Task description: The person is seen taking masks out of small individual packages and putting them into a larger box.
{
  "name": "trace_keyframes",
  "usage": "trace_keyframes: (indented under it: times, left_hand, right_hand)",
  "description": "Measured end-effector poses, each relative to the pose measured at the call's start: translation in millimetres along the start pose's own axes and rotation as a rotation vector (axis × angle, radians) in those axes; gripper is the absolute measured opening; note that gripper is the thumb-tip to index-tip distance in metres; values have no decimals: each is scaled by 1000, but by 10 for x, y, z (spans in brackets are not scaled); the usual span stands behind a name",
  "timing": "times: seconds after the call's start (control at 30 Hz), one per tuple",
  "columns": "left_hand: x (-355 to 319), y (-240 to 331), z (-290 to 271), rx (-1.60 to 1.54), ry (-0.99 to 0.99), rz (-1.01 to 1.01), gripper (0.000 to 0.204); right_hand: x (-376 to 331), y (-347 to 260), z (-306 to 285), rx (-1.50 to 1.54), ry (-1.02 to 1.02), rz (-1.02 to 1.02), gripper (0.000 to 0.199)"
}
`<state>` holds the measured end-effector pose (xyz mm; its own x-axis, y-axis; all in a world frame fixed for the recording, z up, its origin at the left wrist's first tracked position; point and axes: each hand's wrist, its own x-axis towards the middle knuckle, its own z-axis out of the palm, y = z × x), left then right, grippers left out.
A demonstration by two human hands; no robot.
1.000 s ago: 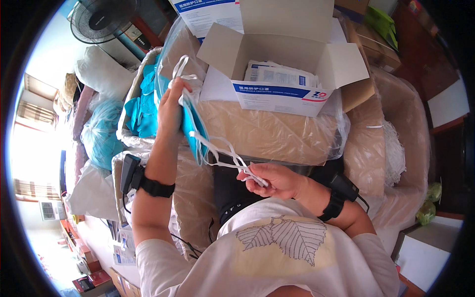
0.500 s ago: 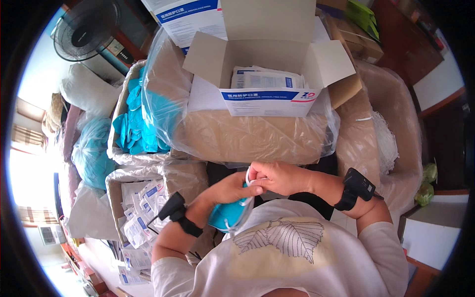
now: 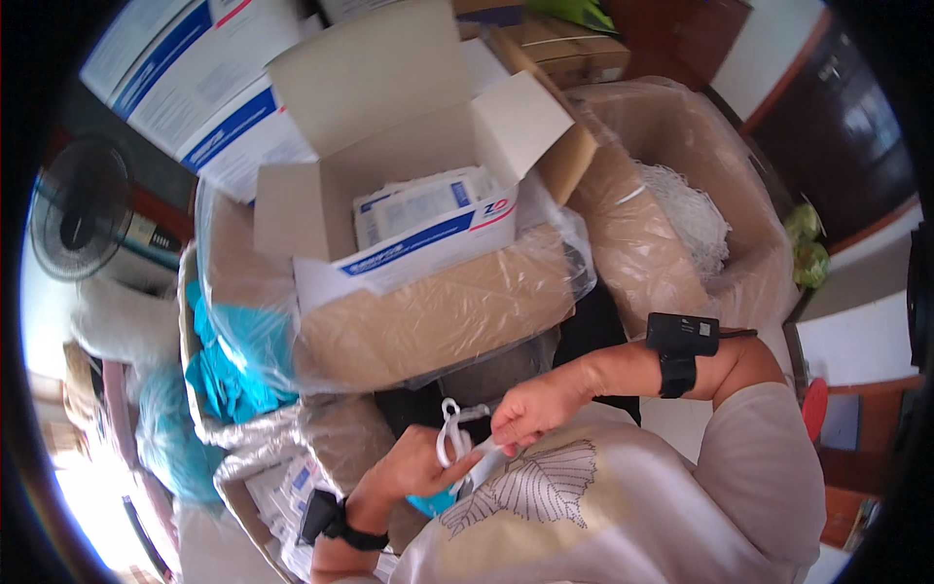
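In front of my chest, my left hand (image 3: 416, 465) is closed around a blue face mask with white straps. Most of the mask is hidden, with only a blue patch (image 3: 434, 502) showing below the fingers. White elastic straps (image 3: 455, 435) loop up over this hand. To its right, the fingertips of my right hand (image 3: 535, 409) pinch a stretch of white strap drawn between both hands. Beyond my hands stands an open white carton (image 3: 428, 243) with flat white packets (image 3: 418, 209) inside.
A plastic-lined box of loose blue masks (image 3: 229, 375) stands at left, with a box of white packets (image 3: 277, 496) nearer me. At right, a lined carton (image 3: 632, 219) holds a heap of white straps (image 3: 686, 219). Behind are stacked cartons (image 3: 209, 88) and a fan (image 3: 83, 209).
The view has swung, shifting the boxes leftward and tilting them. My hands have moved slightly apart, with strap now stretched between them. The mask has become mostly hidden under my left hand.
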<state>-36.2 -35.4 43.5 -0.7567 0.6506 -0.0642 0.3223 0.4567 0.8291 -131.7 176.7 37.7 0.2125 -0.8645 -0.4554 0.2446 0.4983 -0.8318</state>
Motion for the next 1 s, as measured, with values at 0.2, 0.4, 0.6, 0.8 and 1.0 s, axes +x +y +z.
trace_keyframes:
  times: [0.2, 0.4, 0.6, 0.8, 1.0]
  left_hand:
    - [-23, 346, -209, 13, -54, 18, 21]
    - [71, 389, -246, 19, -112, 39, 23]
    - [-338, 154, -276, -440, 389, -240, 18]
    - [-272, -432, -161, -381, 606, -362, 35]
    - [108, -621, -201, -308, 650, -603, 54]
  right_hand:
    - [-619, -134, 130, -212, -1, -62, 27]
    - [-964, -126, 124, -137, -21, 55, 28]
    - [-1254, 594, -148, 397, 343, 307, 23]
    - [73, 1495, -333, 1047, 653, 71, 18]
    - [1164, 1978, -682, 942, 891, 204, 30]
